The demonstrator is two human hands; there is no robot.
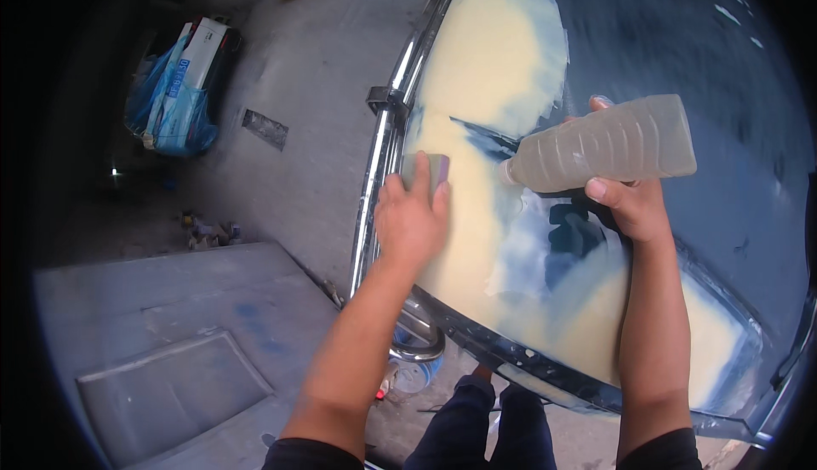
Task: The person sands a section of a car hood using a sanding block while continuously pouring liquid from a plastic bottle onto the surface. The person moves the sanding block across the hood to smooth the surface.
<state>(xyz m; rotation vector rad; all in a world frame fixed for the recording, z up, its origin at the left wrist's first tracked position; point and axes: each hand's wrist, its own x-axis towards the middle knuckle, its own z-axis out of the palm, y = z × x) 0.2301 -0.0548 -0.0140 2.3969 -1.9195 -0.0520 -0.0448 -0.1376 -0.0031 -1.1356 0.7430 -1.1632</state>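
Observation:
My left hand [410,225] is closed on a small sanding block [438,169], grey-green with a purple edge. It presses the block on a cream filler patch [464,240] near the left edge of a dark, wet-looking vehicle panel [723,189]. My right hand [637,206] grips a ribbed, cloudy plastic bottle [608,146] from below and behind. The bottle lies nearly level above the panel, its narrow mouth pointing left toward the block. Whether liquid is coming out, I cannot tell. A second cream patch [498,44] spreads farther up the panel.
A chrome tube [363,240] with a black clamp [385,100] runs along the panel's left edge. At the lower left is a large grey panel [204,300]. Farther off stands a white vehicle part [204,48] draped in blue plastic. Below the near edge sits a bluish container [414,376].

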